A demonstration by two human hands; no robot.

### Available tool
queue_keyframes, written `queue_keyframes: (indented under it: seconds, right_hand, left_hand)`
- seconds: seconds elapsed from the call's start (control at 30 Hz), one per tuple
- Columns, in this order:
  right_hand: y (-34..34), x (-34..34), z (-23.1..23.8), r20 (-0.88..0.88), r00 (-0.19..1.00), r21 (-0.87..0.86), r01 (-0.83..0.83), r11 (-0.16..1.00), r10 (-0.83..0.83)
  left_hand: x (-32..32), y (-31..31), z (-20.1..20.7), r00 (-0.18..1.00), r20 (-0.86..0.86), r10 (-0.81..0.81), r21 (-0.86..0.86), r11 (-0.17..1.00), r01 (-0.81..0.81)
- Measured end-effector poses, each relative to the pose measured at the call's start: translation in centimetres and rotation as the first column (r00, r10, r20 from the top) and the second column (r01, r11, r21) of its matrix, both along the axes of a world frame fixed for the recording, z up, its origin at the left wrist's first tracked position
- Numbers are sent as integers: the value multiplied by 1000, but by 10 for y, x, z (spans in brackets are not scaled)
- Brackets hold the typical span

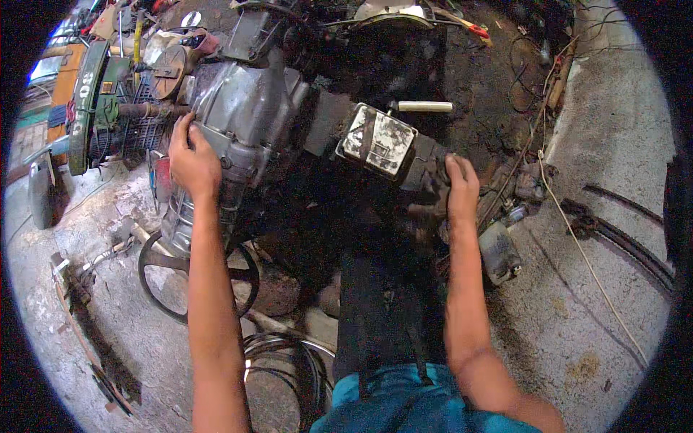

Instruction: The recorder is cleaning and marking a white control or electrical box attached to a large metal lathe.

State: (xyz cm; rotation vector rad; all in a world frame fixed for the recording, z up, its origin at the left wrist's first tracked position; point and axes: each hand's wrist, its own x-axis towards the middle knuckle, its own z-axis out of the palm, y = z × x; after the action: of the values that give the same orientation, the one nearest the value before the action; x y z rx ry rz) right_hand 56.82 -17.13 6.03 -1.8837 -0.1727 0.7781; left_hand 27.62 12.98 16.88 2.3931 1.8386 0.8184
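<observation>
A large grey metal gearbox casing [249,108] stands at the left, ribbed and stained. My left hand [193,160] is at its left edge, thumb and forefinger apart, the fingertips close to a rusty shaft [155,110]. To the right of the casing sits a worn white metal box [379,141] with dark, chipped patches. A dark metal part [426,169] adjoins the box's right side. My right hand [463,191] has its bent fingers on the end of that part; its thumb is hidden.
A black steering wheel [150,278] and coiled hoses [307,368] lie near my left forearm. A grimy canister [499,252] stands beside my right forearm. A pale cord [577,231] crosses the concrete floor at right. Tools and parts crowd the far left.
</observation>
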Motion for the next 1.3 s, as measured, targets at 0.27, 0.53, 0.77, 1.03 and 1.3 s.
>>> queue_keyframes:
  seconds: [0.27,0.53,0.77,1.03,1.3]
  right_hand:
    - [127,-48,38,730,465,-291,-453,843,502]
    - [63,-33,60,591,609,-335,-411,848,529]
    - [136,-34,39,735,130,-413,-692,592,665]
    - [75,33,40,722,522,-141,-533,834,455]
    - [66,34,32,607,247,-369,-755,542,756]
  left_hand:
    - [-4,2,-7,999,28,-34,27,999,34]
    - [1,-4,5,1000,-14,-8,70,997,9]
    - [8,-5,4,999,-36,-1,39,999,3]
    - [4,-4,4,996,-41,82,31,996,-81]
    - [-2,-6,3,998,-41,56,-30,998,-57]
